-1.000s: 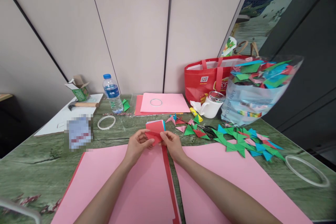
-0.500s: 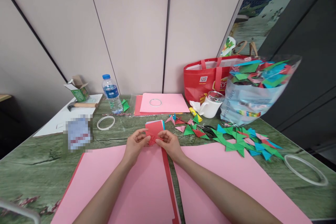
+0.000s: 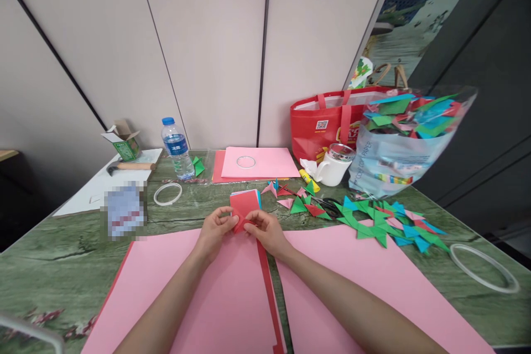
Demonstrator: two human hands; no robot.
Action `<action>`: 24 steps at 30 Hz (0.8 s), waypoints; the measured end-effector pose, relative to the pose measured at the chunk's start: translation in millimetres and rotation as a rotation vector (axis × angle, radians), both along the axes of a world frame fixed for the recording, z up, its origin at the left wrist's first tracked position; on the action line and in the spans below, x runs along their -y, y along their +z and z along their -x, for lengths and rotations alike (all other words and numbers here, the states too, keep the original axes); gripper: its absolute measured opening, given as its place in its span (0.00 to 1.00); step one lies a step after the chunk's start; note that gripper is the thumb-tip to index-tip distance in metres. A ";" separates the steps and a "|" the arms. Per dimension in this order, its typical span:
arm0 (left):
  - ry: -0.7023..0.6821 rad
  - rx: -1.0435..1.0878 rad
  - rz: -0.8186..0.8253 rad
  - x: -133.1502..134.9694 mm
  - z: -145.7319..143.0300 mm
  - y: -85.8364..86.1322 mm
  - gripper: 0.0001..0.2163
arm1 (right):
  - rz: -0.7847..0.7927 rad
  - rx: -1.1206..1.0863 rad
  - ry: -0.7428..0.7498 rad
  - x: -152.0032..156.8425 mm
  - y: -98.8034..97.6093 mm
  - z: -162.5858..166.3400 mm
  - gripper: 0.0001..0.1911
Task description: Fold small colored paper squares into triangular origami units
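Note:
A small folded piece of red paper (image 3: 239, 224) is pinched between both hands above the near edge of a stack of cut paper (image 3: 245, 201), whose top sheet is red with blue and white edges at the right. My left hand (image 3: 216, 230) is closed on the paper's left side, thumb on top. On its right side, my right hand (image 3: 266, 231) grips with thumb and forefinger. The fingers partly cover the folds. Under the forearms lie large pink sheets (image 3: 207, 298), with red sheet edges showing beneath them.
To the right are folded paper pieces (image 3: 375, 227), scissors (image 3: 329, 207), a glue stick (image 3: 310, 181), a white mug (image 3: 335, 167) and a clear bag (image 3: 394, 144) of paper pieces. At the left stand a water bottle (image 3: 177, 149), a hammer (image 3: 133, 166) and a white ring (image 3: 167, 194).
My right thumb and fingers have shifted slightly left over the red paper, and its folded shape looks changed. My left hand stays nearly in place, and the surroundings are unchanged.

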State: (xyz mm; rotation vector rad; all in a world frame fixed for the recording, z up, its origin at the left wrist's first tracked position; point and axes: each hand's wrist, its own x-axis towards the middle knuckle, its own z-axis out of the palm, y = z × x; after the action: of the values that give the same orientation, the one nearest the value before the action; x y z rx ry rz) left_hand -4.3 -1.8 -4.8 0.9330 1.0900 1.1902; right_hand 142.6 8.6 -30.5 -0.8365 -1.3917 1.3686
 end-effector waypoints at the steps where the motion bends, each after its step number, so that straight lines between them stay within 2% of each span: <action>1: 0.028 -0.009 -0.009 0.1 -0.3 -0.5 0.16 | -0.006 0.002 -0.002 0.3 -0.1 0.0 0.07; 5: 0.093 -0.166 -0.101 1.5 -2.1 0.6 0.09 | -0.055 -0.007 -0.024 0.8 0.4 -0.2 0.06; 8: 0.076 -0.278 -0.150 3.2 -4.7 4.5 0.09 | -0.094 -0.013 -0.047 -0.3 0.4 -0.2 0.06; 11: 0.055 -0.363 -0.236 4.7 -7.5 7.5 0.09 | -0.166 0.001 -0.145 -1.8 -1.3 0.4 0.04; 15: 0.054 -0.467 -0.373 6.1 -9.2 6.8 0.05 | -0.103 -0.013 -0.141 -1.5 -3.0 0.9 0.13; 17: 0.040 -0.459 -0.372 6.5 -9.3 5.3 0.05 | -0.097 0.032 -0.157 -0.4 -2.2 0.8 0.16; 20: 0.066 -0.413 -0.281 6.2 -9.1 3.3 0.06 | -0.158 0.112 -0.233 0.8 -0.5 0.5 0.10; 24: 0.113 -0.330 -0.176 4.8 -8.0 1.9 0.07 | -0.104 0.033 -0.210 0.1 -1.6 0.9 0.09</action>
State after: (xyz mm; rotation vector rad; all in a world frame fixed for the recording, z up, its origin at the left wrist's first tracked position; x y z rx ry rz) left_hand 3.7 -6.6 -2.9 1.2501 1.3286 1.2679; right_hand 141.7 8.4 -32.1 -0.9124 -1.3476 1.1180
